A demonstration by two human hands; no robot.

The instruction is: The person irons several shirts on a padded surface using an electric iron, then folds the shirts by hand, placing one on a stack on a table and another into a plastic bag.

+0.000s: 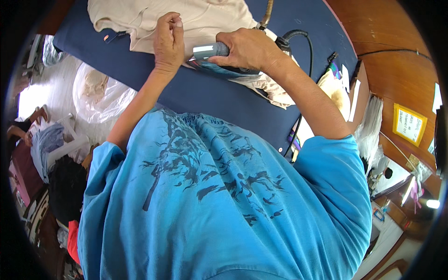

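Observation:
My right hand [249, 49] is wrapped round the grey handle of a steam iron [211, 50], whose blue-tinted base rests on a beige garment [130, 21]. A hose and a black cord run from the iron's back end. To its left, my left hand [169, 42] is over the same cloth, fingers loosely curled in and thumb close to them, with nothing visible in it. Part of the garment bunches in folds to the right, below my right wrist. The iron's soleplate is mostly hidden.
A dark blue padded ironing table [196, 95] lies under the garment. Beyond its left edge sits a clear plastic bag [100, 93] with beige cloth inside. Pale fabric [333, 91] lies at the right edge, near a wooden wall [382, 28]. Another person's hand [28, 137] shows far left.

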